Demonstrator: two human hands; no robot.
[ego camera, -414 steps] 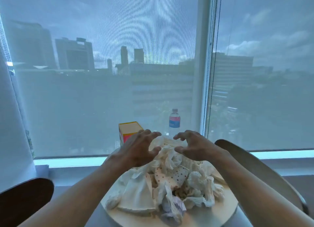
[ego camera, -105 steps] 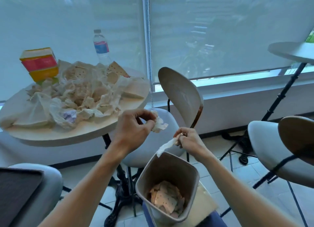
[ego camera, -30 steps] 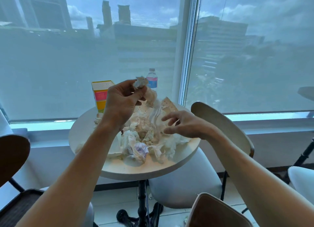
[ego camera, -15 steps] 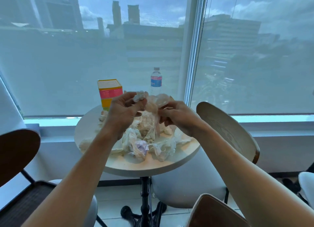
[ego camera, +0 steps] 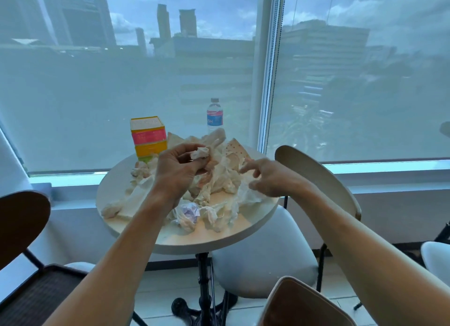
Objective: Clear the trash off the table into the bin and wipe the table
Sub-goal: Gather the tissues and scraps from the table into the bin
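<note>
A round white table (ego camera: 170,238) by the window carries a heap of crumpled white tissues and paper (ego camera: 219,179). My left hand (ego camera: 177,169) is over the heap's left side, fingers closed on a small wad of tissue (ego camera: 200,152). My right hand (ego camera: 267,177) hovers over the heap's right side with fingers spread and nothing in them. The beige bin (ego camera: 302,303) shows only its rim at the bottom edge, below my right forearm.
A yellow and pink box (ego camera: 148,136) and a water bottle (ego camera: 214,116) stand at the table's far edge. A white-seated chair (ego camera: 311,179) is tucked at the right. A dark chair (ego camera: 22,223) and dark tray (ego camera: 36,296) sit at the left.
My right hand has let go of the tissue and moved right, opening over the heap. My left hand keeps its wad and has dropped slightly.
</note>
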